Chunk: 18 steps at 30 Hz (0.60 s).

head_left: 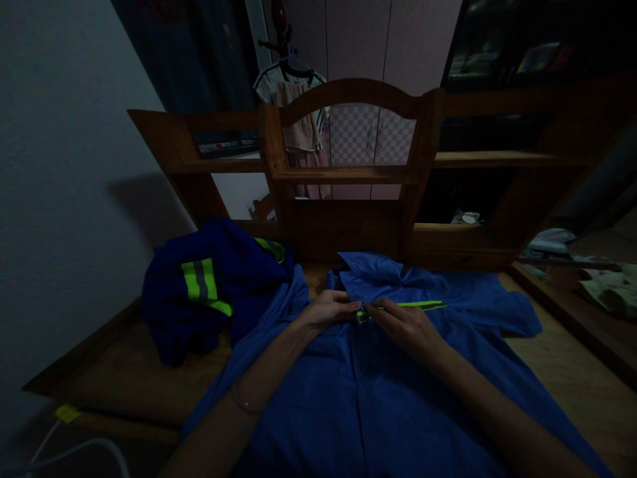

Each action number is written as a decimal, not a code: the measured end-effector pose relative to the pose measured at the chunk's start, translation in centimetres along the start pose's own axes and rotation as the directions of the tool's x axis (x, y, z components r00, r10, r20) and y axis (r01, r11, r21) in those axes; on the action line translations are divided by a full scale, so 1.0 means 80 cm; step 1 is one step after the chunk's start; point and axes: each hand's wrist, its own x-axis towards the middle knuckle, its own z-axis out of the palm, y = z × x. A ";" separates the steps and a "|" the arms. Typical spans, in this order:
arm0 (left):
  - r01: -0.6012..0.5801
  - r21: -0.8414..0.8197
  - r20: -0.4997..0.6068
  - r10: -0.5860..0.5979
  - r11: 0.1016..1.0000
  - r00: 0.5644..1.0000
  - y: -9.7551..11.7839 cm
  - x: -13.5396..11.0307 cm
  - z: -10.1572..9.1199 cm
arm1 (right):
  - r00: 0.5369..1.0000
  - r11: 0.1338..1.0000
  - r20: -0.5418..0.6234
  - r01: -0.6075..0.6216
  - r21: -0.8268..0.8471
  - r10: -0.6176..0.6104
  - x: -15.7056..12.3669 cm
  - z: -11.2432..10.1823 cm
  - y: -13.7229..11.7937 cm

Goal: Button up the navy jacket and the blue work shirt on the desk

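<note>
A blue work jacket [318,392] lies spread out front side up, its collar [373,269] at the far end and a sleeve reaching to the right. A thin yellow-green strip [423,305] runs across its chest. Over the front opening, my left hand [331,311] pinches the fabric edge between thumb and fingers. My right hand [403,325] meets it from the right, with its fingertips closed on the other edge beside the strip. The small spot between the fingertips is mostly hidden. A bracelet circles my left wrist.
A crumpled darker blue garment [223,285] with reflective bands sits at the left by the wall. Behind the jacket rises a wooden headboard with shelves [343,176]. Clothes hang on a stand [293,99] beyond it. A white cable [94,443] lies at lower left.
</note>
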 end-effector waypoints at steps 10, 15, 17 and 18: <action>-0.017 0.095 -0.136 0.030 0.995 0.990 -0.002 0.001 0.005 | 0.983 0.968 -0.106 -0.125 0.219 0.151 0.007 0.002 -0.012; 0.024 0.094 -0.071 -0.017 0.995 0.997 0.002 -0.003 0.005 | 0.900 0.787 -0.084 -0.326 0.524 0.428 0.012 0.004 -0.021; 0.055 0.071 -0.013 -0.054 0.996 0.998 0.007 -0.007 0.003 | 0.896 0.755 -0.064 -0.330 0.566 0.440 0.012 0.002 -0.023; 0.069 0.062 0.013 -0.070 0.996 0.997 0.010 -0.009 0.002 | 0.900 0.749 -0.061 -0.320 0.579 0.432 0.012 0.001 -0.024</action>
